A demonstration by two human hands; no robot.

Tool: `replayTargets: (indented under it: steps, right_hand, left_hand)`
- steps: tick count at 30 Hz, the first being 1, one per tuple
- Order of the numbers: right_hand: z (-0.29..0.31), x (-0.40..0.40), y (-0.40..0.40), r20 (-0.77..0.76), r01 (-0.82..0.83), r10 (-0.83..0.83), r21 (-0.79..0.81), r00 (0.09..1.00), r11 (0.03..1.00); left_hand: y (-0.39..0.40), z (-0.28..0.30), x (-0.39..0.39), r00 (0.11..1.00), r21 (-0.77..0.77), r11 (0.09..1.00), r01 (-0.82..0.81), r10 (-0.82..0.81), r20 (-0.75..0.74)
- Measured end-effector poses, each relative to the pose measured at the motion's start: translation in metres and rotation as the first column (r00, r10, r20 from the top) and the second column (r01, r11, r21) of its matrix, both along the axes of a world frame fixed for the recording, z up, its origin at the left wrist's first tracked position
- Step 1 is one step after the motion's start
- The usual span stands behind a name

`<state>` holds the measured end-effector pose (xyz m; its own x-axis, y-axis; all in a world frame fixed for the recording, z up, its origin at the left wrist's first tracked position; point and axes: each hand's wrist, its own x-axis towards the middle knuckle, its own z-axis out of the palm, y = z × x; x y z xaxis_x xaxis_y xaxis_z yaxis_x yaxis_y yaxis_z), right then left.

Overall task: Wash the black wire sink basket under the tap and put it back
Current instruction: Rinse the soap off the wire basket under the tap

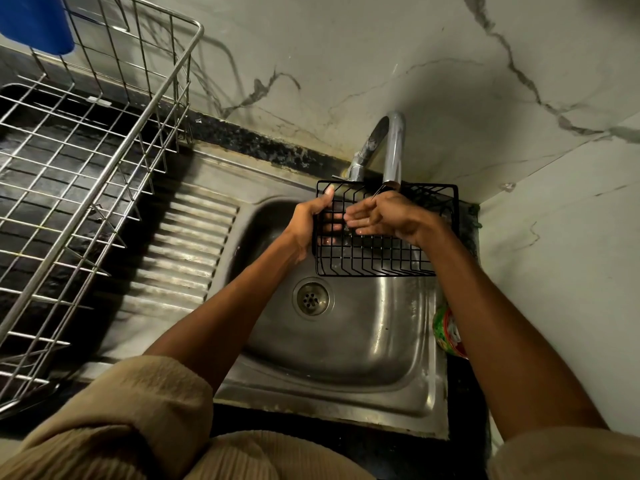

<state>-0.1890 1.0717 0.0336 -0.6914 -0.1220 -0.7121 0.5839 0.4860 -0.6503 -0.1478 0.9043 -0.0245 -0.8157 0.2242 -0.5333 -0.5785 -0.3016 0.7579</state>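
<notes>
Black wire basket [386,252] under tap [393,150]: left hand [311,216] grips its left edge, right hand's [384,216] fingers spread inside.

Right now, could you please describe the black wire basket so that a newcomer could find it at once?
Find the steel sink and its tap against the marble wall. Just under the spout, the black wire basket is gripped at its left edge by the left hand. Unlike the large silver dish rack on the counter, it is small and black.
</notes>
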Motion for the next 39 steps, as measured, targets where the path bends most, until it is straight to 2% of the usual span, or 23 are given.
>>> replayTargets:
  steps: [3,7,9,11,14,16,18,21,23,26,29,31,35,37,39]
  right_hand:
    - [-0.001,-0.001,-0.001,-0.007,0.047,-0.047,-0.059,0.999,0.997]
    - [0.002,0.005,-0.002,0.149,-0.221,0.206,0.096,0.967,0.971]
    - [0.002,0.007,-0.003,0.213,-0.298,0.272,0.105,0.939,0.949]
    - [0.001,0.006,-0.003,0.180,-0.255,0.235,0.093,0.955,0.963]
    - [0.001,0.002,-0.003,0.023,-0.063,0.062,0.052,0.998,0.997]
    - [0.000,0.000,-0.002,-0.028,0.013,-0.012,0.020,1.000,1.000]
    - [-0.001,0.001,-0.001,0.016,-0.030,0.030,0.017,0.999,0.999]
    - [0.000,0.006,0.001,0.185,-0.253,0.240,0.053,0.953,0.966]
    - [-0.001,0.007,0.002,0.231,-0.312,0.290,0.064,0.929,0.948]
    - [-0.002,0.004,0.001,0.104,-0.170,0.163,0.059,0.981,0.984]
    - [0.000,0.000,0.000,-0.026,0.010,-0.011,-0.037,1.000,0.999]
    - [0.001,0.001,-0.001,0.001,-0.014,0.014,-0.071,1.000,0.997]
    - [-0.001,0.003,-0.002,0.147,-0.280,0.266,0.083,0.953,0.956]
    - [-0.003,0.000,-0.002,0.112,-0.254,0.239,0.142,0.964,0.957]
    - [-0.004,-0.002,-0.003,-0.019,-0.126,0.130,0.132,0.991,0.983]
  left_hand:
    - [0.000,-0.001,0.000,1.000,-0.012,1.000,0.007,-0.007,-0.009]
    - [-0.002,0.000,-0.001,0.998,0.011,0.999,0.051,-0.051,-0.029]
    - [0.000,0.000,-0.002,0.998,0.026,0.998,0.053,-0.053,-0.028]
    - [-0.001,0.002,-0.001,0.999,0.025,0.999,0.043,-0.042,-0.033]
    - [-0.001,0.005,-0.001,1.000,0.011,1.000,0.018,-0.018,-0.025]
    - [-0.001,0.006,-0.001,1.000,-0.009,1.000,0.002,-0.002,-0.018]
    - [0.000,0.005,-0.002,1.000,-0.013,1.000,0.001,-0.001,-0.026]
    - [0.001,0.010,-0.002,0.999,0.013,1.000,0.006,-0.006,-0.036]
    - [0.002,0.012,-0.002,0.999,0.015,1.000,0.000,0.000,-0.037]
    - [0.001,0.015,-0.001,0.999,0.015,1.000,-0.009,0.009,-0.039]
    - [0.000,0.013,-0.002,0.999,-0.014,1.000,-0.020,0.019,-0.029]
    - [0.000,0.013,-0.002,0.999,-0.009,1.000,-0.027,0.027,-0.027]
    - [-0.002,0.012,-0.003,0.999,-0.010,1.000,-0.030,0.029,-0.021]
    - [-0.003,0.011,-0.002,0.999,-0.026,0.999,-0.039,0.039,-0.022]
    - [-0.004,0.011,-0.001,0.998,-0.040,0.997,-0.067,0.067,-0.012]
